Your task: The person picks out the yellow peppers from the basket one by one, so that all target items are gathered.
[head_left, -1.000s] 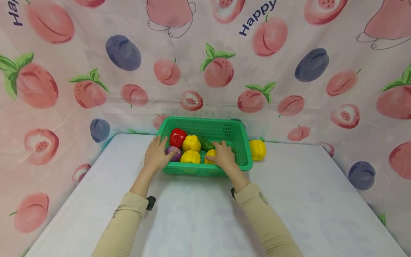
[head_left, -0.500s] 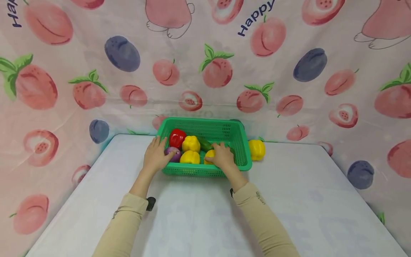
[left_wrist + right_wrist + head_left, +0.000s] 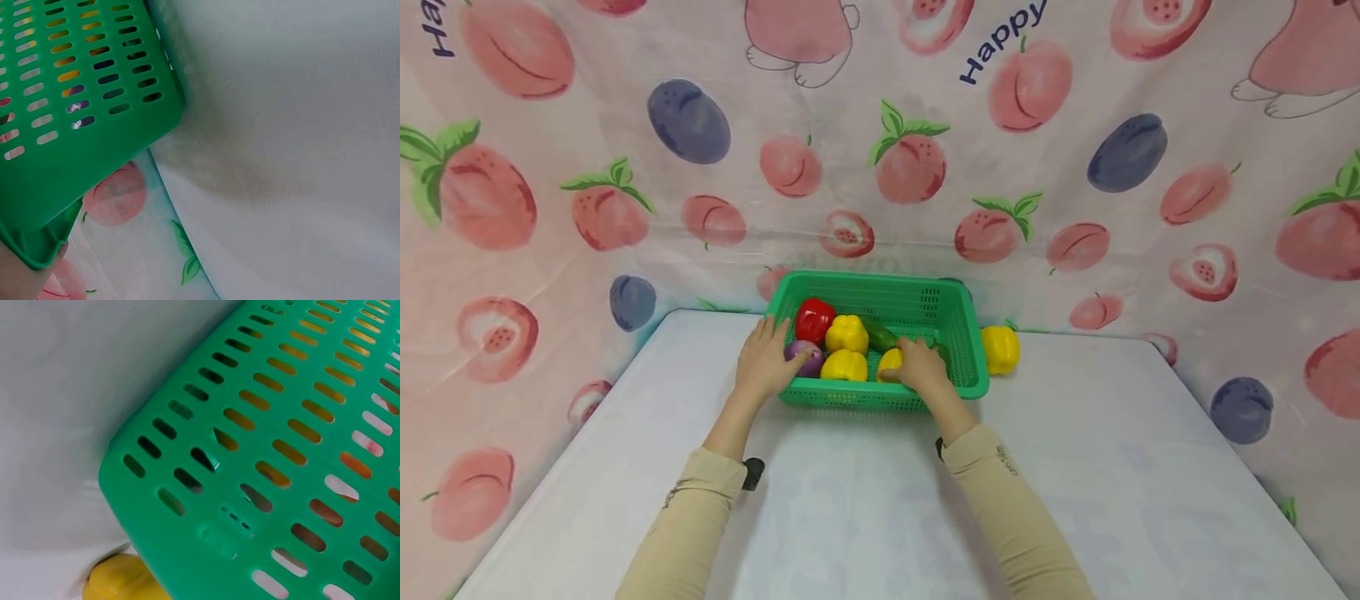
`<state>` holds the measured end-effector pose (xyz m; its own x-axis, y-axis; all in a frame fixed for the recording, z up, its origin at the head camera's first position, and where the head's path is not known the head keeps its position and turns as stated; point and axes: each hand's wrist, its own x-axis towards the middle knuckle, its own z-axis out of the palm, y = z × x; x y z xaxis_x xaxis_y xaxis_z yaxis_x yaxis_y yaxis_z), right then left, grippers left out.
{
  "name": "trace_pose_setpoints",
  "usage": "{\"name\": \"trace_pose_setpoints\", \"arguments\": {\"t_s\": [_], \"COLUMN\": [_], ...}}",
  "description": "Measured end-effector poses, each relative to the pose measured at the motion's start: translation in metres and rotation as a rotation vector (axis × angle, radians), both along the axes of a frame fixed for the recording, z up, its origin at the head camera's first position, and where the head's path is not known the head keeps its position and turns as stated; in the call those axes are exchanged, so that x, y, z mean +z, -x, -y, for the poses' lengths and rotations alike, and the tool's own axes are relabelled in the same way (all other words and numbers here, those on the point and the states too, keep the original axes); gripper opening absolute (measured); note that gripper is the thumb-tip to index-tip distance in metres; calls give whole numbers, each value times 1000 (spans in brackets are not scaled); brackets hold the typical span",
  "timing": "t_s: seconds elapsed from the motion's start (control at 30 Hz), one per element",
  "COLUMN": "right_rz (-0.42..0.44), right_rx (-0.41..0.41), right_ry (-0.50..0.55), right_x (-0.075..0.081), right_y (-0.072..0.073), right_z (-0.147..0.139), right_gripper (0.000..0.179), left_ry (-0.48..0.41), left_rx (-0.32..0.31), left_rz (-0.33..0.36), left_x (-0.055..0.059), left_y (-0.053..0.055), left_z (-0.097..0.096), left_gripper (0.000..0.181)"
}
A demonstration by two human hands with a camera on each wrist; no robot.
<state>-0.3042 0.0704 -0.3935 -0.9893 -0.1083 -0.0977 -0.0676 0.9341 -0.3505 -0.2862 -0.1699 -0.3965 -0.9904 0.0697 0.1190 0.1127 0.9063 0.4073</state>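
Note:
The green plastic basket (image 3: pixel 880 395) stands at the back of the table and holds several vegetables. My left hand (image 3: pixel 763 360) rests over its left rim with spread fingers, the thumb at a round purple vegetable (image 3: pixel 808 357). Over the right part of the basket, my right hand (image 3: pixel 923 367) reaches in; its thumb lies across a yellow bell pepper (image 3: pixel 890 363). Its palm hides what is beneath, and the fingertips point down into the basket. Beside these sit a red bell pepper (image 3: pixel 814 321), two more yellow peppers (image 3: pixel 847 335) and a dark green cucumber-like vegetable (image 3: pixel 878 337).
One yellow bell pepper (image 3: pixel 1001 350) lies outside, against the basket's right wall. The white table (image 3: pixel 850 500) meets a fruit-printed cloth (image 3: pixel 850 167) just behind the basket. Slots in the basket wall (image 3: pixel 187 456) fill most of the right wrist view.
The right hand has sunk slightly, its fingers bending a little more. The left hand, basket and vegetables keep their places; the head view shifts only slightly.

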Motion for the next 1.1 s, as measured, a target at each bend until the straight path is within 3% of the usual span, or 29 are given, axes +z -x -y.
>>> {"name": "trace_pose_setpoints", "arguments": {"t_s": [0.2, 0.4, 0.73, 1.1], "right_rz": [-9, 45, 84, 38], "right_rx": [31, 63, 71, 137], "right_ry": [49, 80, 98, 132], "right_x": [0, 0, 0, 2], "right_y": [1, 1, 2, 2], "right_z": [-1, -2, -6, -7], "right_gripper": [57, 53, 66, 58], "left_ry": [2, -4, -1, -1], "left_rx": [6, 2, -1, 5], "left_rz": [4, 3, 1, 12], "left_x": [0, 0, 1, 0], "left_y": [0, -1, -1, 0], "left_z": [1, 2, -1, -1], "left_gripper": [74, 74, 74, 73]}}
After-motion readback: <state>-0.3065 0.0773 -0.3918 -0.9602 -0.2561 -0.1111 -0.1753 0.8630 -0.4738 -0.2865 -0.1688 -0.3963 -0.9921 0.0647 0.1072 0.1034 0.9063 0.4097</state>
